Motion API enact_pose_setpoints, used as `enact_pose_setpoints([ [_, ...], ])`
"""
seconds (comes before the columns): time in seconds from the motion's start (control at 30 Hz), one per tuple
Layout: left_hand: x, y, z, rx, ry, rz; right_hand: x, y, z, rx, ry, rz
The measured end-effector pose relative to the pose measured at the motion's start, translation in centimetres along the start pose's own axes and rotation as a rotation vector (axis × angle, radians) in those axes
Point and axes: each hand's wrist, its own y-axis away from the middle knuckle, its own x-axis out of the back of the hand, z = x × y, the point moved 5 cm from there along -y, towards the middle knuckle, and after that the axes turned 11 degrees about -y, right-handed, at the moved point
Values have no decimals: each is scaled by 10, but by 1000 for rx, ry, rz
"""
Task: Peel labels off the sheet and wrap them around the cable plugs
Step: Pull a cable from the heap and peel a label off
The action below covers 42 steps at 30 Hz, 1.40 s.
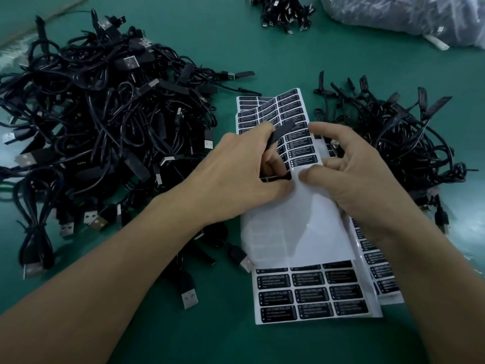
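Two tangled heaps of thin black cables [105, 114], flat metal-tipped ends, flank glossy white label sheet [309, 227] on matte green bench [275, 61]. Black rectangular labels [312, 295] in rows; sheet middle bare. Left hand [236, 172] grips slim black plug [282, 134] over sheet. Right hand [349, 169] curled, thumb on sheet; pinch unclear.

Table [262, 61]: plain teal-green.
Left cable heap [91, 122]: black cords with silver-grey metal USB ends.
Right cable heap [393, 137]: black throughout.
Held plug [282, 132]: matte black.
Label sheet [309, 232]: white backing, bare and glossy across its middle.
Labels [309, 295]: black rectangles with white lettering, set in a grid of rows, three across.
Far bundle [283, 11]: black with silvery tips.
Plastic bag [406, 14]: cloudy clear film over dark contents.
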Motion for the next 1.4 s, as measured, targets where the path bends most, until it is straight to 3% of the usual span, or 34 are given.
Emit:
enact_pose_setpoints([
  [0.9,6,1,2,44,1,106,-2,-4,11,-96,-215,-10],
  [1.4,5,-2,-5,57,-9,108,-2,-3,11,-120,-174,122],
])
